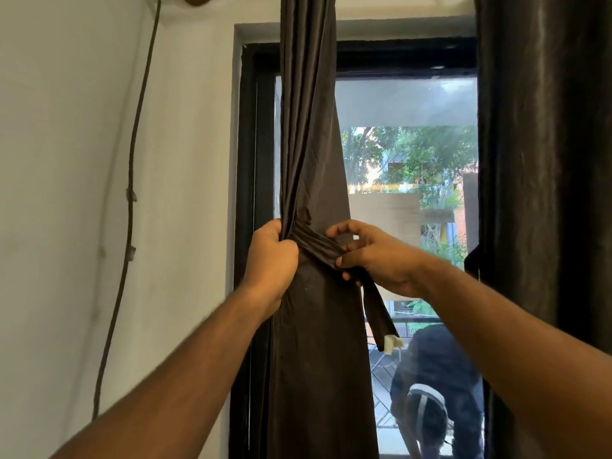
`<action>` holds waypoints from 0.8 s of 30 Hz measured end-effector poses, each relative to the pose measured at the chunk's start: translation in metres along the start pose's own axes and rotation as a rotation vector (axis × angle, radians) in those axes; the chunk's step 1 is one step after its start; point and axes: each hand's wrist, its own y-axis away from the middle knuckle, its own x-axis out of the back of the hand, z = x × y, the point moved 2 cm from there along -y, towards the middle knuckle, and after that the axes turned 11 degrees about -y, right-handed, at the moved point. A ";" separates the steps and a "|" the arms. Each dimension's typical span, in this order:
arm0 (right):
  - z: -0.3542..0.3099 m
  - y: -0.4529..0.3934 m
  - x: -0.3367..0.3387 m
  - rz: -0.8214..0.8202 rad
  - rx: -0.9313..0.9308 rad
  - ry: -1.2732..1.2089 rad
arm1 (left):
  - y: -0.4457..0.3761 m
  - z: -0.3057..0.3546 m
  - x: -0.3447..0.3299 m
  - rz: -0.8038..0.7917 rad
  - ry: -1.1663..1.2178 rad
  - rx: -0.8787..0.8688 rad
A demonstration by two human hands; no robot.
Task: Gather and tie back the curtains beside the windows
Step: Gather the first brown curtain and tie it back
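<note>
Left hand (273, 256) clenched around the gathered dark curtain (311, 144) at its left edge, bunching the folds. Right hand (371, 256) pinching the matching tie-back strip (318, 241), stretched across the curtain front between both hands; loose end with a pale tag (392, 344) dangling below, seemingly free. Behind, black-framed window (407, 51); second curtain (546, 160) far right.

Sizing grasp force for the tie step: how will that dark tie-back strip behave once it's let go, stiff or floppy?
Probably floppy: the tie-back strip creases where the right hand pinches it, and its free end droops below. Likely light, hanging thin and flat. It may slip off, since the left hand grips the gathered curtain at the wrap.
</note>
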 end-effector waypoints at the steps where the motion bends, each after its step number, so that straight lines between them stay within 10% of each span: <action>1: -0.001 -0.001 0.004 -0.002 0.011 -0.001 | 0.002 0.000 -0.001 0.023 0.029 0.000; 17: -0.033 -0.015 0.066 -0.145 0.229 0.666 | -0.014 -0.025 -0.031 0.332 -0.248 -0.187; 24: -0.018 -0.025 0.122 0.019 0.355 0.795 | -0.025 -0.024 -0.056 -0.034 0.225 0.050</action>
